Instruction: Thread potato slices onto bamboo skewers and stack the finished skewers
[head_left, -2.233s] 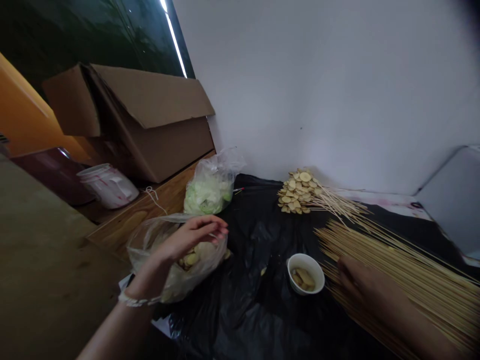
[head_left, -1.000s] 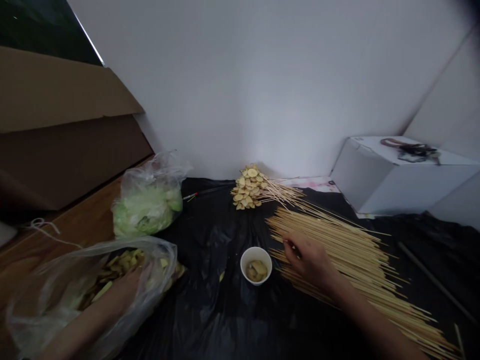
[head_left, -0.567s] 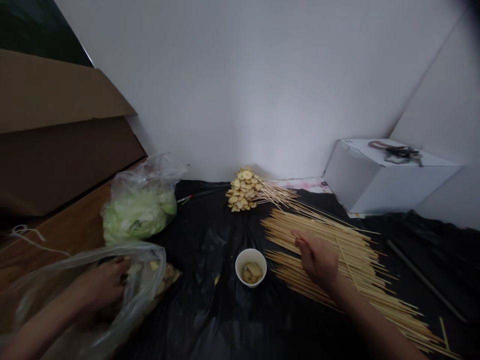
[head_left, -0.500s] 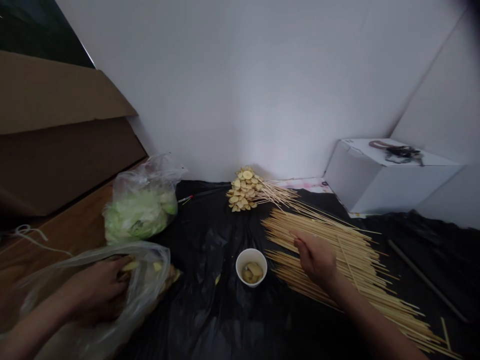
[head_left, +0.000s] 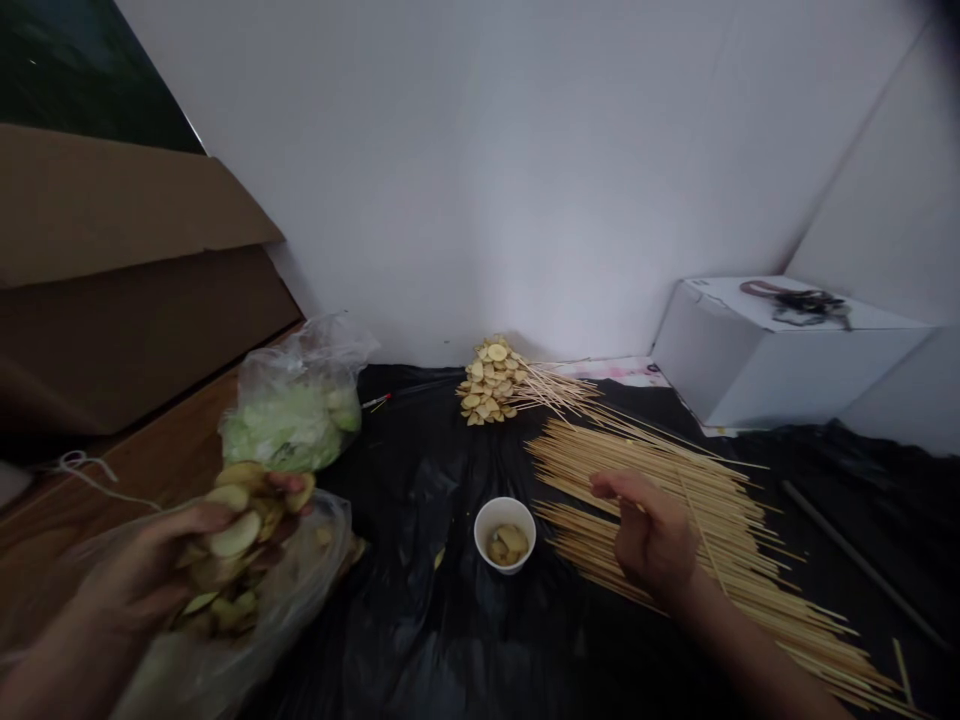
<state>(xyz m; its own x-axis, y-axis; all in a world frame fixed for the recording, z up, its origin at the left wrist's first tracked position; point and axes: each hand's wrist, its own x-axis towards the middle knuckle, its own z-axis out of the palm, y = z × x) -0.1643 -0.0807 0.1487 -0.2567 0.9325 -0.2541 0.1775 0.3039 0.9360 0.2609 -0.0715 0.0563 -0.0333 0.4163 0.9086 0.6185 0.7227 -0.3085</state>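
My left hand (head_left: pixel 176 555) is closed around a loose handful of potato slices (head_left: pixel 236 535), just above a clear plastic bag (head_left: pixel 296 575) with more slices in it. My right hand (head_left: pixel 656 535) hovers over a wide spread of bamboo skewers (head_left: pixel 720 520). Its index finger and thumb are apart, and I see nothing between them. A white paper cup (head_left: pixel 480 530) with several slices inside stands between my hands. Behind it, a pile of skewered potato slices (head_left: pixel 491 380) lies with its sticks pointing right.
A clear bag of pale green cut vegetable (head_left: pixel 292 425) sits at the left, near a cardboard box (head_left: pixel 142 330). At the back right stands a white box (head_left: pixel 780 370) with a dark strap on top. A dark rod (head_left: pixel 862 560) lies right of the skewers on black plastic sheeting (head_left: pixel 420 630).
My left hand has come up out of the bag with a handful of potato slices. My right hand has shifted slightly and its fingers have parted.
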